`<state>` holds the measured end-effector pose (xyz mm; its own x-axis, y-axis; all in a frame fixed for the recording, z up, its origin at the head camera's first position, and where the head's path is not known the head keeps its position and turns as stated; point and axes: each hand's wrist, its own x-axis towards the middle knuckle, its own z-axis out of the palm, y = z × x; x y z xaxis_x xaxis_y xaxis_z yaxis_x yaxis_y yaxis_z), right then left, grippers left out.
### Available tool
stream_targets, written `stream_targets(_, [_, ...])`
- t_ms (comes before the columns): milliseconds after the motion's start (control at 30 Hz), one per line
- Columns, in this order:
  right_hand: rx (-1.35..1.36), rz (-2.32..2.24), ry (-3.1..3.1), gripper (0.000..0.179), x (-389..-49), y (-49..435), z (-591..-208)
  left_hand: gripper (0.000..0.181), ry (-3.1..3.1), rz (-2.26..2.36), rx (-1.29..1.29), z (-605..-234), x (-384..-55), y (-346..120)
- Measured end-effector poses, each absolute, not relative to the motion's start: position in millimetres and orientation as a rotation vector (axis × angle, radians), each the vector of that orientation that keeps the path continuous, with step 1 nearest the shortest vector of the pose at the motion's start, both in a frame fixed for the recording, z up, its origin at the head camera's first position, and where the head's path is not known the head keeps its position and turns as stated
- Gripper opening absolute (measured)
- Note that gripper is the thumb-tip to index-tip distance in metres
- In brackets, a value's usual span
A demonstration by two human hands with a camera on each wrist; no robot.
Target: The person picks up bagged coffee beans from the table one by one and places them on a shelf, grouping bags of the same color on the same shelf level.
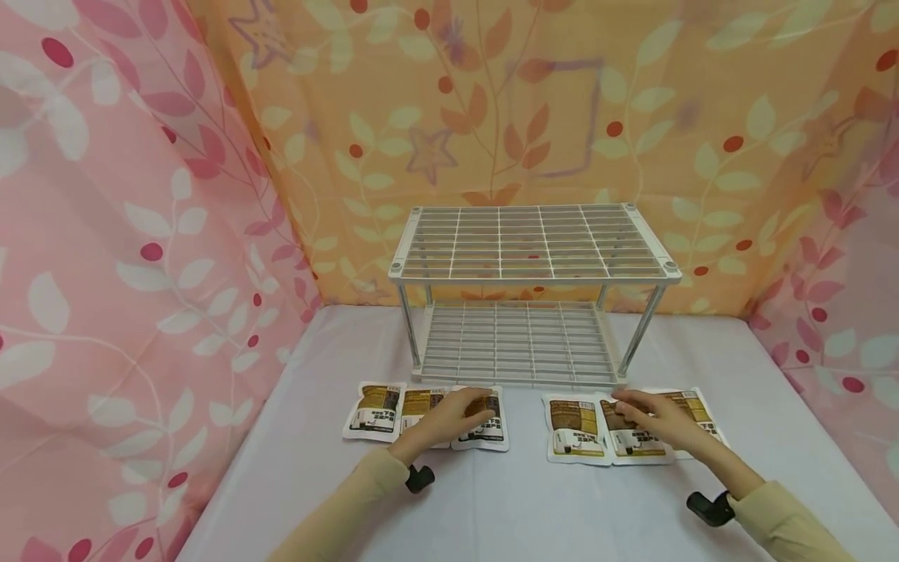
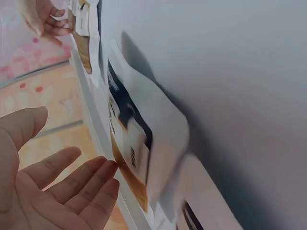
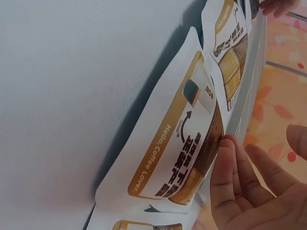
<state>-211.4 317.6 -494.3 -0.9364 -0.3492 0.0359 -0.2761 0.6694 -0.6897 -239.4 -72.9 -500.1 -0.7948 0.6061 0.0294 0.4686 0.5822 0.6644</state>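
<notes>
Along the white table (image 1: pixel 520 507), three left packets (image 1: pixel 374 417) and three right packets (image 1: pixel 577 429) are lying face up before a wire rack (image 1: pixel 534 280), probably grouped within each hand's reach. The left hand (image 1: pixel 455 416) and right hand (image 1: pixel 662 421) are hanging well apart, fingers loosely extended (neither is gripping), fingertips touching or just beside packets. One right packet (image 3: pixel 170 143) is reading "Hello, Coffee Lover." beside bold Chinese characters.

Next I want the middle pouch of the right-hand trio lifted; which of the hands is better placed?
The right hand, I'd judge: it reaches over that middle pouch; the left hand is over the other group.
</notes>
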Motion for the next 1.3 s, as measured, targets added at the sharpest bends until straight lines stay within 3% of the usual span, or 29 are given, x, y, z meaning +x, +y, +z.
stream_targets(467, [-0.606, -1.245, 2.614, 0.042, -214.8, 310.9, -494.9, 0.05, 2.611, 0.968, 1.007, -498.5, -238.0, -39.5])
stream_targets(1067, [-0.701, -1.287, 2.579, 0.038, -205.9, 295.7, -499.8, 0.05, 2.544, 0.965, 0.922, -515.6, -233.0, -8.1])
stream_targets(1300, [-0.623, -1.183, 2.664, 0.046, -202.9, 289.7, -505.3, 0.05, 2.525, 0.958, 0.994, -517.7, -229.6, 4.9])
